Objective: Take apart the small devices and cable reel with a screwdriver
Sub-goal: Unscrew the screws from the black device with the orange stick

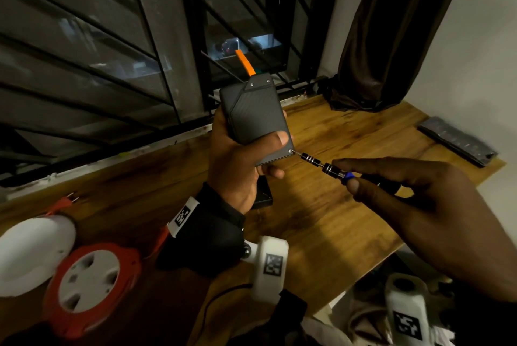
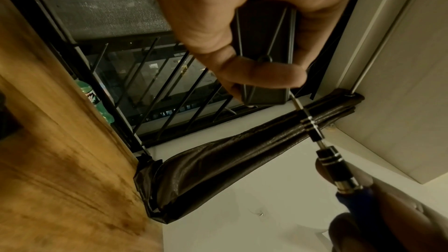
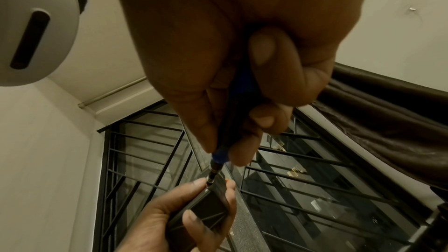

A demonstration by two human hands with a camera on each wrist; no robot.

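At the near left of the wooden table [image 1: 321, 222] lie a red-and-white round plastic cable reel [image 1: 89, 287] and a white rounded housing [image 1: 30, 250]. Above the table's middle, the left hand [image 1: 237, 161] wraps thumb and fingers round a dark grey rectangular device [image 1: 256, 121] with an orange tab [image 1: 244, 63]. The right hand [image 1: 419, 191] pinches a blue-and-black precision screwdriver [image 1: 327, 169], its tip on the device's lower corner screw. Farther right lies a flat dark case [image 1: 457, 141].

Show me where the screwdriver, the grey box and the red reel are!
screwdriver [image 1: 330, 170], head view, on its black ringed collar just ahead of the blue handle.
grey box [image 1: 257, 119], head view, on the middle of its flat ribbed face.
red reel [image 1: 131, 261], head view, on its red outer rim.
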